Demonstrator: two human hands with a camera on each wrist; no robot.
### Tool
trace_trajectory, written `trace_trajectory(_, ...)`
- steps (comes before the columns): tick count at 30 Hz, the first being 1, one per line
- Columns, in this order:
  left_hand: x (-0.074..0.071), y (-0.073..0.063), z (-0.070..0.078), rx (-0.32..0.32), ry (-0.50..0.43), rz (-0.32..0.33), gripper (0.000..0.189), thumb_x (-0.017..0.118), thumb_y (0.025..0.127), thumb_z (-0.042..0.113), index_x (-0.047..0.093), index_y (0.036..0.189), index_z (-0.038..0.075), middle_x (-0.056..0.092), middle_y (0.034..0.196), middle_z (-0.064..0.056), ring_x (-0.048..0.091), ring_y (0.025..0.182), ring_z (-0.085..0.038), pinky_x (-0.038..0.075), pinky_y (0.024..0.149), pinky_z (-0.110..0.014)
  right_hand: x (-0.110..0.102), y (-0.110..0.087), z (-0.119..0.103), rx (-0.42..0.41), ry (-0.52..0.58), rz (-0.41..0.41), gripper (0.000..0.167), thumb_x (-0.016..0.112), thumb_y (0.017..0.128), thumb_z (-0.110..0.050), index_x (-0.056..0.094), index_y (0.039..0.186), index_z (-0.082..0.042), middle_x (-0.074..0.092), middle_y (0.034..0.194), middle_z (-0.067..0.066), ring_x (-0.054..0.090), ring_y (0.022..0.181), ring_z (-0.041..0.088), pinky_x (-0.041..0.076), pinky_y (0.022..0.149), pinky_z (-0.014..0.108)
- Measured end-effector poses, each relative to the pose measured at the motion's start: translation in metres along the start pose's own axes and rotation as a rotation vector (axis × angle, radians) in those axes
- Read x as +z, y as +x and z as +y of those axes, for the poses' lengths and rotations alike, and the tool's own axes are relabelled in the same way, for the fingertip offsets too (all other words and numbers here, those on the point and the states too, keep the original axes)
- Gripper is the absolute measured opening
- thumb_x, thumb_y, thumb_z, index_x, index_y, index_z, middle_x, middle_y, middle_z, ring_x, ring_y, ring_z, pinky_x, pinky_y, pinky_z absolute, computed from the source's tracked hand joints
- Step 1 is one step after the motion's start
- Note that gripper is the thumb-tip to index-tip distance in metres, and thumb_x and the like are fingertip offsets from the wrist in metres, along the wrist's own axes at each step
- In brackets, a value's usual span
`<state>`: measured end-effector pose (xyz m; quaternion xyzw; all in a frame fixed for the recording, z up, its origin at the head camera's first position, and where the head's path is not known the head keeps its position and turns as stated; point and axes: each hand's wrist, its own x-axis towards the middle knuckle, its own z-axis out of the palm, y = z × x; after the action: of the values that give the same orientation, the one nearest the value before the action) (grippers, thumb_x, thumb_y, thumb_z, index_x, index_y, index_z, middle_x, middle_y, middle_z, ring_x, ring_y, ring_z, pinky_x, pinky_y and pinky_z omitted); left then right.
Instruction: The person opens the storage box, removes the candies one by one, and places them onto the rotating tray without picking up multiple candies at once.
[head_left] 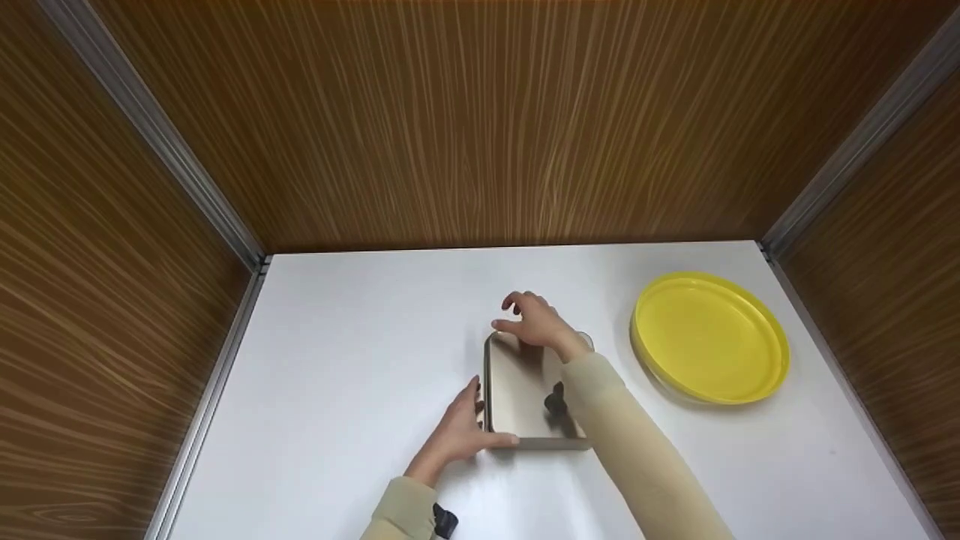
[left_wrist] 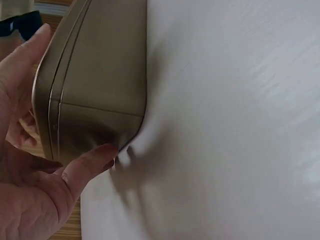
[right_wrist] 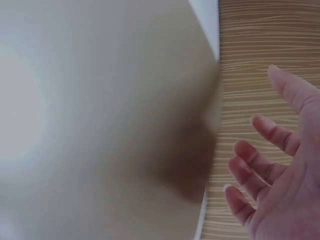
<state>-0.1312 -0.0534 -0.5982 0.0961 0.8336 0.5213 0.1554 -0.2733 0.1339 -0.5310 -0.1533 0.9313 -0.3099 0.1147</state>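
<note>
Panels (head_left: 465, 127) of brown wood grain are set behind and at both sides of a white tabletop (head_left: 337, 397), and grey metal strips (head_left: 161, 142) are fitted at the corners. Towards the right of the tabletop a round yellow dish (head_left: 709, 337) with a raised rim is laid. To its left, apart from it and near the middle, the beige box (head_left: 521, 390) is placed. The right part of the box is covered from the head camera by the right sleeve (head_left: 649, 450), stretched across it. A black device (head_left: 445, 522) is seen beside the left sleeve (head_left: 401, 506).

The hands are held apart from each other. The near left corner of the box is gripped by the left hand (head_left: 459, 431), its thumb laid at the near edge and its fingers bent against the left side. The right hand (head_left: 536, 322) is held over the far end, its fingers loosely bent and empty.

In the left wrist view the wall of the box is shown, with a seam (left_wrist: 56, 107) below its top edge. In the right wrist view the right fingertips are seen clear of the box, a gap hardly judged from the head. A dark shape (head_left: 556, 405) over the box is caught by the head camera; whether it is a reflection cannot be told.
</note>
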Motion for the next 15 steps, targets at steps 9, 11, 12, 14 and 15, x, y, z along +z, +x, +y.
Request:
trace_trajectory(9,-0.016,0.002,0.006,-0.052,-0.063,0.068,0.092,0.078,0.083,0.041,0.032,0.150,-0.001,0.043,0.144,-0.019,0.050,0.125,-0.034,0.047,0.098,-0.040,-0.026,-0.025,0.012,-0.062,0.042,0.065,0.058,0.066,0.095,-0.033,0.045,0.144,-0.011,0.055,0.121,0.020,0.056,0.107,0.035,0.049,0.088,0.050)
trace_trajectory(11,-0.019,0.002,0.007,-0.036,-0.076,0.080,0.084,0.075,0.086,0.040,0.035,0.148,-0.002,0.045,0.142,-0.018,0.051,0.124,-0.035,0.048,0.098,-0.041,-0.030,-0.031,0.015,-0.051,0.036,0.069,0.059,0.065,0.095,-0.032,0.043,0.146,-0.011,0.055,0.123,0.018,0.055,0.109,0.035,0.049,0.089,0.050)
trace_trajectory(12,-0.020,0.003,0.007,-0.023,-0.083,0.086,0.081,0.073,0.088,0.040,0.037,0.147,-0.003,0.046,0.141,-0.019,0.051,0.124,-0.035,0.048,0.098,-0.041,-0.031,-0.035,0.017,-0.045,0.037,0.074,0.059,0.065,0.095,-0.031,0.043,0.146,-0.011,0.055,0.123,0.019,0.055,0.110,0.035,0.048,0.090,0.050)
trace_trajectory(14,-0.021,0.004,0.007,0.009,-0.088,0.098,0.073,0.069,0.092,0.037,0.040,0.143,-0.006,0.049,0.138,-0.021,0.053,0.121,-0.036,0.049,0.096,-0.041,-0.033,-0.042,0.020,-0.036,0.035,0.085,0.059,0.064,0.096,-0.030,0.042,0.146,-0.010,0.054,0.125,0.020,0.055,0.112,0.036,0.048,0.092,0.051)
trace_trajectory(15,-0.021,0.004,0.007,0.016,-0.091,0.103,0.070,0.067,0.093,0.036,0.042,0.142,-0.006,0.050,0.136,-0.021,0.054,0.120,-0.035,0.050,0.095,-0.041,-0.033,-0.046,0.021,-0.033,0.038,0.090,0.059,0.064,0.096,-0.029,0.041,0.146,-0.009,0.054,0.125,0.020,0.054,0.113,0.037,0.047,0.093,0.052)
